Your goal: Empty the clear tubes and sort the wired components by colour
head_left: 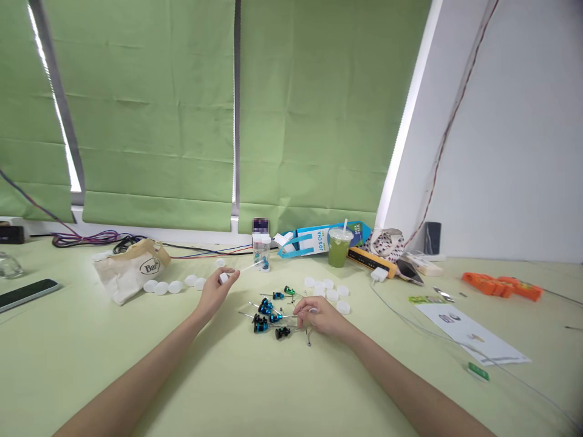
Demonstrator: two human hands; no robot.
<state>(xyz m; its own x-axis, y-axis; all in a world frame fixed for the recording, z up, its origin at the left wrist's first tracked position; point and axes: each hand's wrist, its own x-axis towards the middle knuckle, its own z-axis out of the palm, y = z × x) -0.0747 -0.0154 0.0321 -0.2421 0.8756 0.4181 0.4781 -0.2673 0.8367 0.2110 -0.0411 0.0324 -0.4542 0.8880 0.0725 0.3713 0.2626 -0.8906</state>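
Note:
My left hand (215, 292) is closed round a small white cap (223, 278). From its fingertips a thin pale rod (249, 267) points right toward clear plastic bottles (261, 252) with blue pieces inside. My right hand (321, 315) has its fingers curled together at the right side of a pile of small black and blue metal pieces (261, 323) with thin rods. The rod of one blue piece (275, 317) runs to those fingertips. Whether they grip it is hard to make out. A green piece (289, 290) lies at the pile's far side.
White round caps lie right (332, 295) and left (175, 287) of the pile. Behind stand a green drink cup (337, 252) and a blue-and-white bag (314, 240). A paper bag (132, 270) is at left. A cable (396, 318) crosses toward a paper sheet (473, 334).

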